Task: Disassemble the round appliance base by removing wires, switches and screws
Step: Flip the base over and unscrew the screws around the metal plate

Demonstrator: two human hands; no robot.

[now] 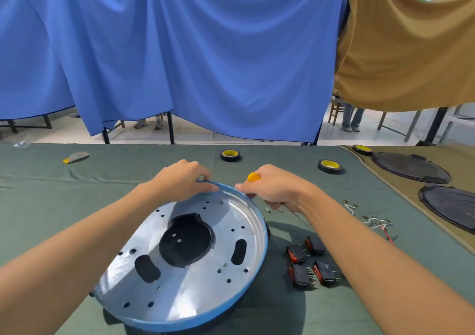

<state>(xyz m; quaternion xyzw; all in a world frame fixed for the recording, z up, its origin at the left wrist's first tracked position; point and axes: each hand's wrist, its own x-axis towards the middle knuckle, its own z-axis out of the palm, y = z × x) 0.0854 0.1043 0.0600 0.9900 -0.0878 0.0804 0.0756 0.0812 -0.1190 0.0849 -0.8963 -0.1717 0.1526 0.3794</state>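
Tilted blue-rimmed metal base [200, 291], four black switches [325, 273] beside

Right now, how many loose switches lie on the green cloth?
4 switches, clustered right of the base: far left, far right, near left, near right. Others may lie hidden under the tilted base.

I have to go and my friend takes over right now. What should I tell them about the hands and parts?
Left hand grips the far rim of the round base, which is tilted. Right hand holds a yellow-handled tool beside that rim.
Done: four switches and loose wires lie on the cloth to the right.
Left: check the base for anything still fastened; the underside is hidden.
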